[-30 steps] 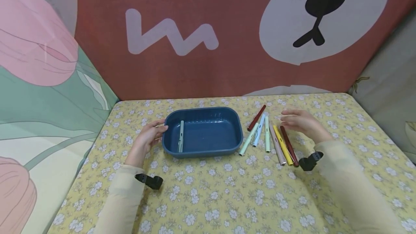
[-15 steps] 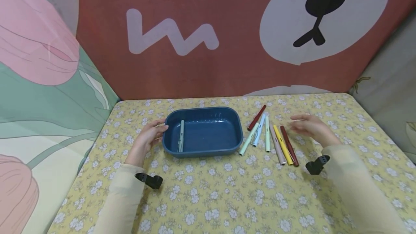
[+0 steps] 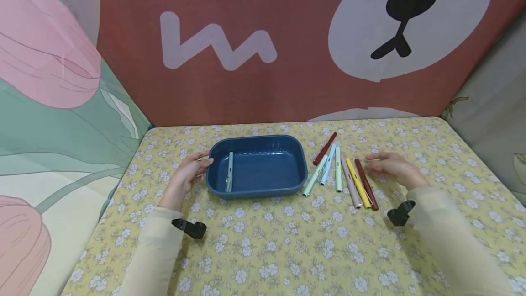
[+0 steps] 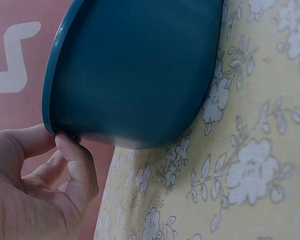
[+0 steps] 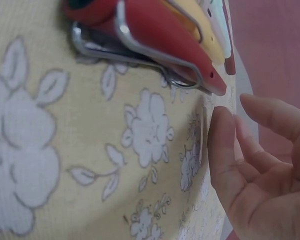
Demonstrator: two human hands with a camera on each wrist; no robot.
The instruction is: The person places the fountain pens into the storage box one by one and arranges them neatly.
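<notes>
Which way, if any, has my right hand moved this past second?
Yes: your right hand shifted right and lower in the head view, against the yellow pen.

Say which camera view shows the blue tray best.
The head view: it shows the blue tray from end to end, inside included. The left wrist view shows only part of its outer wall and rim; the right wrist view shows none of it.
</notes>
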